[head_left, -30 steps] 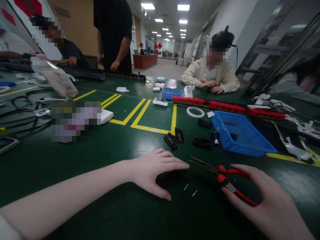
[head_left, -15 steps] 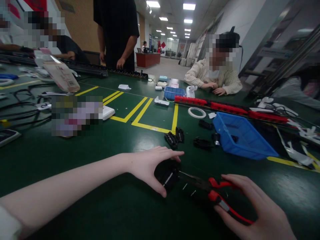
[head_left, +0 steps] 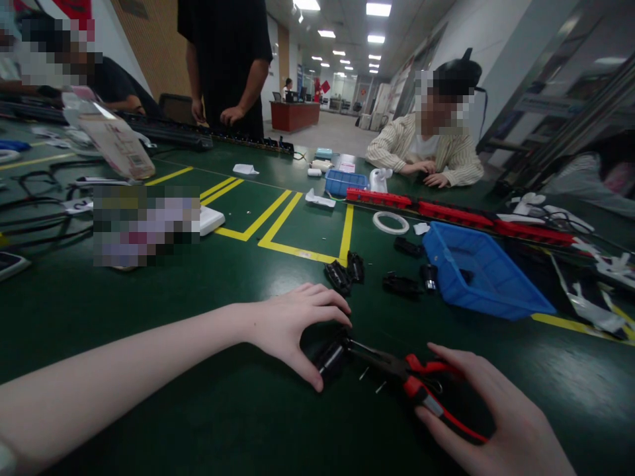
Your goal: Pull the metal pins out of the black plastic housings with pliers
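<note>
My left hand [head_left: 292, 330] curves its thumb and fingers around a small black plastic part [head_left: 333, 352] with a shiny metal pin along it; the far fingertips are partly hidden. My right hand [head_left: 496, 410] is wrapped around red-handled long-nose pliers [head_left: 414, 380], whose handles are spread. The tips of the pliers meet the right end of the black part. Two small metal pins [head_left: 380, 387] lie on the green table just below the jaws. Beyond my left hand lie similar black parts [head_left: 338, 275].
At the right stands a blue tray [head_left: 486, 291], with a black and silver cylinder [head_left: 428, 276] beside it. A white ring [head_left: 391, 223] and a long red strip [head_left: 446, 215] lie farther back. A phone-like object [head_left: 149, 231] rests at left. A person in stripes [head_left: 421, 155] sits opposite.
My left fingers have curled down around the black part from a more stretched pose. Both hands, the part and the pliers appear slightly farther left.
</note>
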A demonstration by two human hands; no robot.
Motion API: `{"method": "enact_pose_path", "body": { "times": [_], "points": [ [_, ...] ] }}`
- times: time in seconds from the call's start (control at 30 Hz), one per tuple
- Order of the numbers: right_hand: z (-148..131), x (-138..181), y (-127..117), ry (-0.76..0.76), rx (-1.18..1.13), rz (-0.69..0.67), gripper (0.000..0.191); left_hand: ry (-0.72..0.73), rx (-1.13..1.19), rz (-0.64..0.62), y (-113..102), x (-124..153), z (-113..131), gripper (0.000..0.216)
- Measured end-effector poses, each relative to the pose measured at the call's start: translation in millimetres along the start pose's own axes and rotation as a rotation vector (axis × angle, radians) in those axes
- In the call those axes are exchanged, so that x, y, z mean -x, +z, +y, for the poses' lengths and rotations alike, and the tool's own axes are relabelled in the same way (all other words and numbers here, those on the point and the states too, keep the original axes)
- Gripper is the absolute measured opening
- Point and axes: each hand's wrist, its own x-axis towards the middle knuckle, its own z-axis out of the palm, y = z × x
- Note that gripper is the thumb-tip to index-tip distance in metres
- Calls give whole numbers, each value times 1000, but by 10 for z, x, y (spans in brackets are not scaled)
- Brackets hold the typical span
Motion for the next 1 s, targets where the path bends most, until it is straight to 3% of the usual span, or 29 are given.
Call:
{"method": "enact_pose_path", "body": {
  "times": [0.83,1.0],
  "points": [
    [-10,-15,23,57,-114,-101,41,24,-43,16,20,5,-4,74],
    [8,-10,33,65,-98,-104,43,31,-17,36,28,5,8,88]
  ]
}}
